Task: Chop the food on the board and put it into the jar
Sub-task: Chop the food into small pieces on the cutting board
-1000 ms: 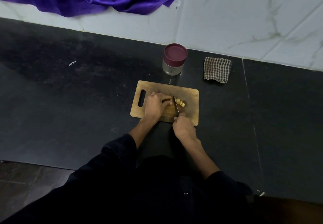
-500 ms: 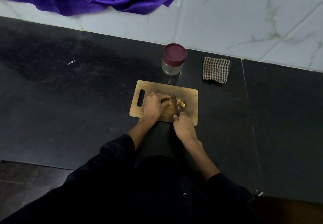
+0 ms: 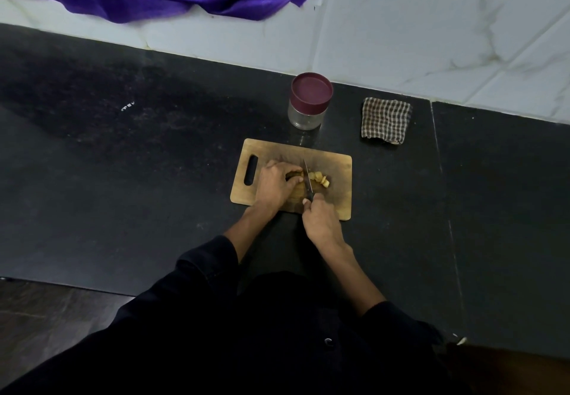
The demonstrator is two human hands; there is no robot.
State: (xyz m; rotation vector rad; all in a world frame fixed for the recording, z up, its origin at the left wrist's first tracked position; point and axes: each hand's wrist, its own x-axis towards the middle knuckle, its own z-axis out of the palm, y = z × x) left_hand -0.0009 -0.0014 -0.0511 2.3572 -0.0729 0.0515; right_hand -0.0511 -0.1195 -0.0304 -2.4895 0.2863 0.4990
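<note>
The left hand (image 3: 275, 185) hides most of the uncut food (image 3: 294, 175).

Black counter (image 3: 154, 178) carries wooden board (image 3: 336, 178), lidded jar (image 3: 310, 101), checked cloth (image 3: 385, 120).

It looked like a home kitchen, because a dark stone counter (image 3: 154, 178) met white marble-like tiles (image 3: 401, 24), with a wooden cutting board (image 3: 339, 166) and a checked cloth (image 3: 385, 120).

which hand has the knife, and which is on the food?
The right hand grips the knife by its handle at the board's near edge. The left hand holds the uncut food, left of the blade.
</note>
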